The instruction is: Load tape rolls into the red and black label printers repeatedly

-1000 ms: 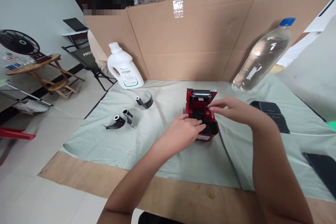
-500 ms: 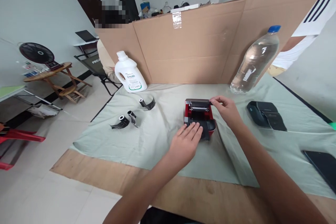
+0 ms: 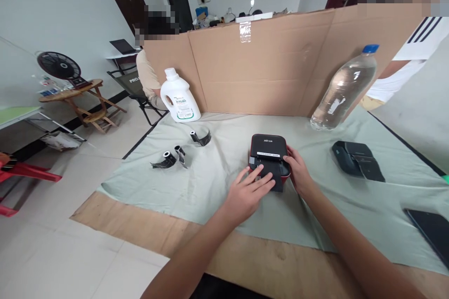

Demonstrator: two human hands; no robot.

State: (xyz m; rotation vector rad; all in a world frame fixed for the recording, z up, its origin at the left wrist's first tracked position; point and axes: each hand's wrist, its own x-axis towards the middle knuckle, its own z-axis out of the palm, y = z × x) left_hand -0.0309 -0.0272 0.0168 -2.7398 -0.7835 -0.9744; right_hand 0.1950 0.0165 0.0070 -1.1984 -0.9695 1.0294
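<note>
A small black and red printer (image 3: pixel 269 145) sits on the pale green cloth with its lid down. A black paper strip (image 3: pixel 277 181) comes out of its front edge. My left hand (image 3: pixel 247 194) lies over the front of the printer and the strip, its fingers spread. At the printer's right side is my right hand (image 3: pixel 298 170), its thumb on the top edge and its fingers around the side, partly hidden. Three small black rolls lie to the left, one of them a roll (image 3: pixel 167 155) with its end unrolled.
A white jug (image 3: pixel 180 98) and a clear bottle with a blue cap (image 3: pixel 345 88) stand before a cardboard screen (image 3: pixel 259 74). On the right lie a second black device (image 3: pixel 358 159) and a dark phone (image 3: pixel 430 229). Two people are behind the screen.
The printer's lid has gone from raised to down. My right hand has moved from the lid's back corner to the printer's right side. My left hand's fingers have spread a little.
</note>
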